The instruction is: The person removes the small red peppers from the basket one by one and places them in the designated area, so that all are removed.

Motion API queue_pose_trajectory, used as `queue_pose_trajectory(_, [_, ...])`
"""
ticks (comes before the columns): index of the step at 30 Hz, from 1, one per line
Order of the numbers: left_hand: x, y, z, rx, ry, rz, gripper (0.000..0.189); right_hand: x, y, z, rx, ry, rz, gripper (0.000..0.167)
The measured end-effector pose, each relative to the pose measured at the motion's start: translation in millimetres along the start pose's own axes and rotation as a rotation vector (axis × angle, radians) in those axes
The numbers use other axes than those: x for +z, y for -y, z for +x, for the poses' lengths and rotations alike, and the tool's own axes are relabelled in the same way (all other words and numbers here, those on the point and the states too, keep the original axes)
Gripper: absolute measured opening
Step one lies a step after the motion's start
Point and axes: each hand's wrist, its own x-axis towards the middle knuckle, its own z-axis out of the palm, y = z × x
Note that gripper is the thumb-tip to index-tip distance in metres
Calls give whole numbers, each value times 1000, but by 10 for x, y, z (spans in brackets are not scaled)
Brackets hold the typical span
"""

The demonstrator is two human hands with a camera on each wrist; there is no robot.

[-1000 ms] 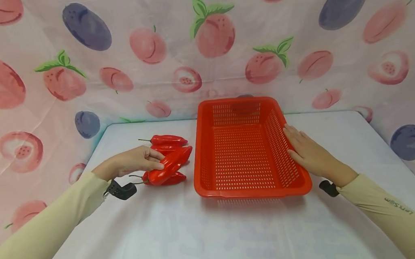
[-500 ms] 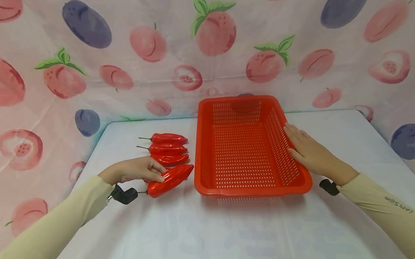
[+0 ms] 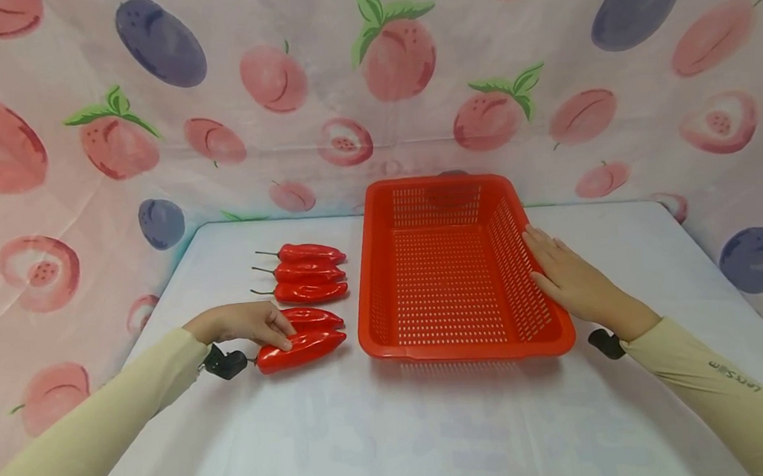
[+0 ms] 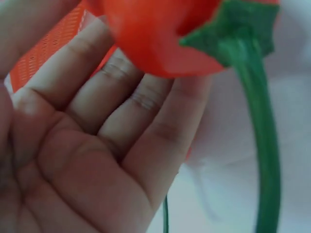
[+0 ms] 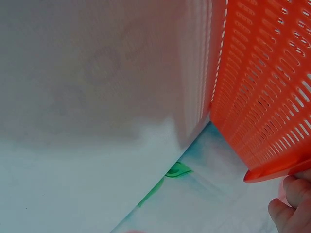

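My left hand holds a long red pepper, thumb on its near side and the other fingers behind. In the left wrist view this pepper shows its green cap and long stem above the palm. Just beyond it on the table lies another red pepper, partly covered by the hand. My right hand lies with straight fingers along the right rim of a red perforated plastic basket. From the right wrist, the fingertips appear at the rim beside the slotted basket wall.
Farther back, a row of red peppers lies side by side left of the basket, stems to the left. A white cloth covers the table. Behind stands a fruit-patterned backdrop.
My left hand has brought its pepper from over the others down toward the near end of the row, a little leftward. My right hand has stayed on the basket rim.
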Motion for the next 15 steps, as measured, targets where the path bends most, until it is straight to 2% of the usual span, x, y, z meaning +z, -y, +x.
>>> queue_pose_trajectory(7, [37,27,62,-2,0,71,28,-7,1,1,6,5,6,64])
queue_pose_trajectory(15, [104,13,96,-58,-45,85,26,-4,8,-3,8,3,15,65])
